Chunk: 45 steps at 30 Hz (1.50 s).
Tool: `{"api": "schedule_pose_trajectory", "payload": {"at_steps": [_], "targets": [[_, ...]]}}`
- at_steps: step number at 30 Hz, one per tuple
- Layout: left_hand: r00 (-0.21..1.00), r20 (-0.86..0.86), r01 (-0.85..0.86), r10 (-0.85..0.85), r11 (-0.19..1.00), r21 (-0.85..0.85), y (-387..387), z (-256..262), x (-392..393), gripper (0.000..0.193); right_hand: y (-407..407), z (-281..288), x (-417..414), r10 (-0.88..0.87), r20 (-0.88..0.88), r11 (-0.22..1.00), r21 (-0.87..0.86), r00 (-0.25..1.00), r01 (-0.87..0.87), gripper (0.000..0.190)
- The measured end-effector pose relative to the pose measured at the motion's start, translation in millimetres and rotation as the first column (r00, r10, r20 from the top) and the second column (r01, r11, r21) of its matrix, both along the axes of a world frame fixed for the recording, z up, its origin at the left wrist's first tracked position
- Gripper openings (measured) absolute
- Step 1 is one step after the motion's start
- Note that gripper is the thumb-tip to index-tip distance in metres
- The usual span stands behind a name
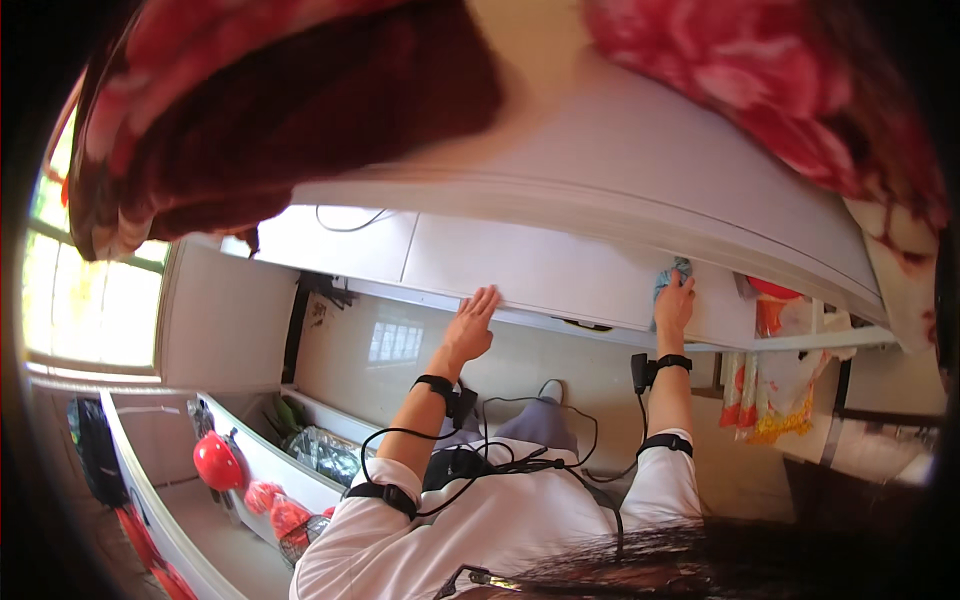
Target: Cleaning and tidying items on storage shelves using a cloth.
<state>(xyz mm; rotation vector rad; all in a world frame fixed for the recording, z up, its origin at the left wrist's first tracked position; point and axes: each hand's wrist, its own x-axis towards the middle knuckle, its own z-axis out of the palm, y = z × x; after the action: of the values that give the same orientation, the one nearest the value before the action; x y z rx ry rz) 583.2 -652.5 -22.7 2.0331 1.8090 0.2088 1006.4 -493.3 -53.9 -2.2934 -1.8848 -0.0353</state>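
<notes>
A long white panel surface point(540, 262) runs across in front of me, with a seam toward its left part. My right hand point(675, 304) grips a crumpled light-blue cloth point(666, 280) against the panel, near its right part. My left hand point(472, 324) holds nothing. Its fingers are stretched out, with the tips at the panel's near edge; whether they press on it I cannot tell.
Above hang red patterned blankets point(765, 67) by a white ledge point(600, 202). A red ball-like object point(219, 460) and red bags point(285, 514) sit along white boards at lower left. Plastic-wrapped goods point(780, 397) hang at right. Cables point(525, 457) loop between my arms.
</notes>
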Motion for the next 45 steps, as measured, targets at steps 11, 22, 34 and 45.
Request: {"api": "schedule_pose_trajectory", "payload": {"at_steps": [11, 22, 34, 45], "targets": [[0.996, 0.086, -0.025, 0.025, 1.000, -0.004, 1.5, -1.7, 3.4, 0.080, 17.9, -7.5, -215.6, 0.617, -0.040, 0.787, 0.042, 0.786, -0.616, 0.038], [0.994, 0.093, 0.037, -0.051, 0.989, 0.142, -11.5, -18.7, -29.5, 0.076, -59.9, 13.1, -252.0, 0.689, -0.127, 0.722, 0.034, 0.713, -0.691, 0.049], [0.996, -0.008, -0.089, 0.092, 0.978, 0.191, -15.8, -25.4, -114.5, 0.074, -70.0, 5.5, -197.6, 0.295, 0.055, 0.955, -0.032, 0.954, -0.294, 0.046], [0.966, -0.034, -0.242, 0.256, 0.943, 0.228, -17.9, -17.8, -200.6, 0.070, -93.8, -7.1, -415.2, 0.462, 0.070, 0.884, 0.040, 0.884, -0.466, 0.042]]}}
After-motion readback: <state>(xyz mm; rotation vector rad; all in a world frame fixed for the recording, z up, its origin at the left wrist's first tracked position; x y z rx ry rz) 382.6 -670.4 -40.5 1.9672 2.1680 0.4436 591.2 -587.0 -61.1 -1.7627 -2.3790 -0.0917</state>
